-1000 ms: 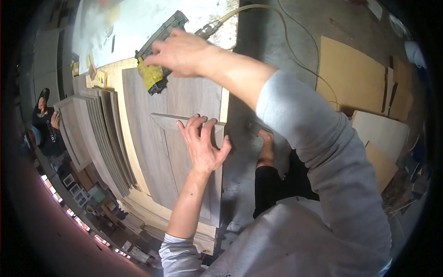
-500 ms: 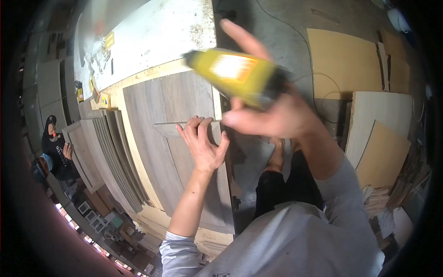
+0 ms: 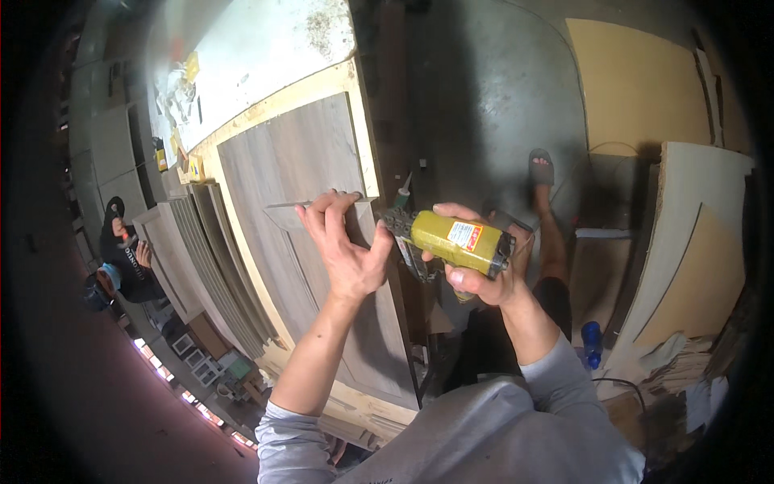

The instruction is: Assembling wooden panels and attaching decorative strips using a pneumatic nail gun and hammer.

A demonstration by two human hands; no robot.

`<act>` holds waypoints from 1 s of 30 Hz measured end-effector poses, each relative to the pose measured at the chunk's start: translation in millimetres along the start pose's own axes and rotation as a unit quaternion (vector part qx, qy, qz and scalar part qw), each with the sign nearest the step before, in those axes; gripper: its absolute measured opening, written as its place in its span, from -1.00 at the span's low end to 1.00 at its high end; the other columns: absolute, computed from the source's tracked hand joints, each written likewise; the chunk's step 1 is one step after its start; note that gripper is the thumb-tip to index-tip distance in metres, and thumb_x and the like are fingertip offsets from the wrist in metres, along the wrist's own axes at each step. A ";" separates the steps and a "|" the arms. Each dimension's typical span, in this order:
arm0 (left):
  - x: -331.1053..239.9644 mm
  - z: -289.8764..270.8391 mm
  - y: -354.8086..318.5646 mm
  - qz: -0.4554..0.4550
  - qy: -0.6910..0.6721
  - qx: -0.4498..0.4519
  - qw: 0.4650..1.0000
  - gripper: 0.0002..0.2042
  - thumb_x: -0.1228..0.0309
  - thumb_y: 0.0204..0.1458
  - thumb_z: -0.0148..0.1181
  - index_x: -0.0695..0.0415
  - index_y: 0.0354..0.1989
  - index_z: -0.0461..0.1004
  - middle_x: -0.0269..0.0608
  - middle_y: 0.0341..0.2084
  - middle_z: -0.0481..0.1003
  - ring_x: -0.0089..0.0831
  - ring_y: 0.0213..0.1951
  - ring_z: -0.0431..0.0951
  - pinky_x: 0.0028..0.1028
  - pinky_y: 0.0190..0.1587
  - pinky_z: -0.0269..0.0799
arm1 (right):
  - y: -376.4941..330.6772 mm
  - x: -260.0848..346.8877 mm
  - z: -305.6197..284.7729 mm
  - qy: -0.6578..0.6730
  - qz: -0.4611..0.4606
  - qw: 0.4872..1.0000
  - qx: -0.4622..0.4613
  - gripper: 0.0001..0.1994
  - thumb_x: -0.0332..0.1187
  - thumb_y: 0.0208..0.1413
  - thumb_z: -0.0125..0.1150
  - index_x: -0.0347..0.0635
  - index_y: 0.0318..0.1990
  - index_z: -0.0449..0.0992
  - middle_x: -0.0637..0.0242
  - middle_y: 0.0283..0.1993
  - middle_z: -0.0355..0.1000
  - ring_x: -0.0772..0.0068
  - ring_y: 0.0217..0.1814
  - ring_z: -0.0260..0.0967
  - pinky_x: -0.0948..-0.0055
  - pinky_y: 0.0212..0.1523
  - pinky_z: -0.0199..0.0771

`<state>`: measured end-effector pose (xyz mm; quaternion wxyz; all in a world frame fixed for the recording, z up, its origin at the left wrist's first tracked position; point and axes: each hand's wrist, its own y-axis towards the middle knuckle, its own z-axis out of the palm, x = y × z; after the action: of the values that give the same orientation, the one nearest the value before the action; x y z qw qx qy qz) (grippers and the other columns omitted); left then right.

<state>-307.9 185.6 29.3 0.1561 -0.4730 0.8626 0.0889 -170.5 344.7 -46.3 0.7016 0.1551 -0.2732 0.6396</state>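
A grey wood-grain cabinet door point(image 3: 320, 266) with a raised frame lies on a matching flat panel point(image 3: 298, 153) on the bench. My left hand point(image 3: 347, 254) grips its far right corner, fingers hooked over the top edge and the thumb against the right side. In my right hand point(image 3: 492, 278) is a yellow-green nail gun point(image 3: 439, 236) with black ends. Its dark nose points left, close to my left thumb at the door's edge. My fingers wrap its body, so the grip is partly hidden.
A green-nozzled tube point(image 3: 403, 192) stands beyond the bench's right edge. Left of the door leans a stack of grey panels point(image 3: 205, 250), with another person point(image 3: 129, 258) behind it. Boards point(image 3: 673, 250) lean at the right near a blue bottle point(image 3: 592, 343). A white tabletop point(image 3: 258, 48) continues ahead.
My right hand has brought the nail gun down from above the panel to the door's right edge. My left hand stays at the door's corner. One foot shows farther out to the right.
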 end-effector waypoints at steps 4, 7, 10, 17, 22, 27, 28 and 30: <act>0.3 1.6 -0.8 -0.002 -0.013 -0.010 1.000 -0.51 0.37 -0.12 0.29 0.20 0.05 0.41 0.09 -0.01 0.33 0.09 0.13 0.31 0.05 0.36 0.02 | 0.8 -6.7 -1.4 0.033 0.025 0.999 -0.015 -0.25 -0.38 0.01 0.29 -0.30 0.41 0.20 0.09 0.37 0.30 0.23 0.09 0.52 0.26 0.17 0.52; 1.0 0.7 -1.1 0.026 0.016 -0.012 0.999 -0.52 0.39 -0.13 0.28 0.20 0.05 0.41 0.09 -0.03 0.34 0.06 0.12 0.32 -0.03 0.28 0.16 | 2.0 -8.8 -1.5 0.051 0.013 0.999 -0.014 -0.25 -0.37 0.01 0.29 -0.28 0.41 0.20 0.11 0.40 0.26 0.22 0.16 0.48 0.24 0.18 0.53; 1.2 0.6 -2.3 0.016 0.016 -0.011 1.000 -0.52 0.41 -0.13 0.26 0.19 0.05 0.41 0.09 -0.02 0.34 0.05 0.13 0.31 -0.05 0.25 0.21 | 3.6 -10.3 -3.2 0.051 0.005 0.999 -0.003 -0.25 -0.38 0.00 0.29 -0.27 0.41 0.20 0.13 0.41 0.26 0.21 0.23 0.43 0.22 0.20 0.53; 2.3 -0.3 -3.1 0.016 0.019 -0.008 1.000 -0.52 0.41 -0.13 0.26 0.18 0.06 0.41 0.08 -0.01 0.34 0.05 0.15 0.31 -0.04 0.27 0.20 | 4.7 -11.1 -6.0 0.042 0.000 0.999 0.010 -0.24 -0.40 -0.01 0.30 -0.26 0.41 0.20 0.11 0.41 0.24 0.21 0.27 0.40 0.19 0.21 0.53; 0.3 -0.2 -1.5 0.023 0.027 -0.007 0.999 -0.52 0.40 -0.12 0.27 0.18 0.05 0.41 0.09 0.00 0.33 0.05 0.16 0.31 -0.03 0.28 0.19 | 3.8 -16.5 -6.8 -0.011 -0.033 0.999 0.017 -0.22 -0.40 -0.03 0.30 -0.25 0.42 0.19 0.10 0.32 0.35 0.35 0.05 0.50 0.37 0.05 0.56; 2.2 0.3 0.3 0.010 0.004 -0.011 1.000 -0.53 0.34 -0.09 0.31 0.16 0.05 0.42 0.09 0.00 0.35 0.07 0.18 0.31 0.07 0.36 0.05 | -1.7 5.5 -3.7 -0.001 0.016 1.000 0.005 -0.19 -0.38 -0.06 0.31 -0.23 0.43 0.18 0.13 0.16 0.49 0.60 -0.24 0.44 0.56 -0.18 0.47; 2.8 -0.2 -0.7 0.006 0.002 -0.016 1.000 -0.53 0.34 -0.09 0.31 0.16 0.05 0.42 0.09 0.00 0.35 0.07 0.18 0.31 0.07 0.36 0.05 | -5.1 9.8 -5.4 0.003 0.012 1.000 -0.002 -0.18 -0.36 -0.06 0.31 -0.23 0.44 0.17 0.14 0.13 0.52 0.66 -0.31 0.39 0.60 -0.24 0.44; 4.6 -1.6 -2.2 0.005 0.008 -0.009 1.000 -0.51 0.30 -0.09 0.33 0.14 0.06 0.42 0.08 -0.01 0.36 0.08 0.20 0.32 0.16 0.44 -0.14 | -14.6 15.4 -15.7 -0.013 0.032 0.999 -0.013 -0.16 -0.34 -0.06 0.30 -0.28 0.45 0.13 0.09 0.11 0.52 0.68 -0.40 0.37 0.62 -0.31 0.43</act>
<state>-308.6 180.3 29.2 0.1445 -0.4703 0.8655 0.0938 -152.8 364.2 -48.0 0.6790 0.1455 -0.2952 0.6562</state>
